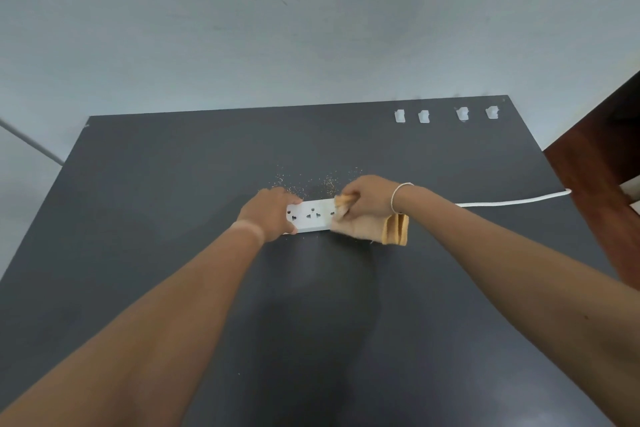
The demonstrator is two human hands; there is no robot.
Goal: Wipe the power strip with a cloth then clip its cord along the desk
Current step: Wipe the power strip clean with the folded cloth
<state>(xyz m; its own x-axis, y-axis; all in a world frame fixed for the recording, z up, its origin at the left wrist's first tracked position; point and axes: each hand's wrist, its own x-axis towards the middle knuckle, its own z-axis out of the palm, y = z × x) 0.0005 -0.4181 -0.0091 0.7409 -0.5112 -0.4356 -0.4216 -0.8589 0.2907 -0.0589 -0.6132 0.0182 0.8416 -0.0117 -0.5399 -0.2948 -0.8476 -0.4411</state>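
A white power strip [311,215] lies flat in the middle of the dark grey desk [173,201]. My left hand [270,215] grips its left end, fingers wrapped over the top edge. My right hand [363,208] presses a yellow-orange cloth [394,229] onto the strip's right part, which is hidden under hand and cloth. The white cord [512,201] runs from under my right wrist to the desk's right edge. Several white cable clips [424,116] stand in a row near the far right edge of the desk.
Fine brownish crumbs [311,184] are scattered on the desk just behind the strip. A pale wall [311,28] rises behind the desk. Brown wooden furniture [602,166] stands at the right. A thin white bar [31,142] crosses at the far left.
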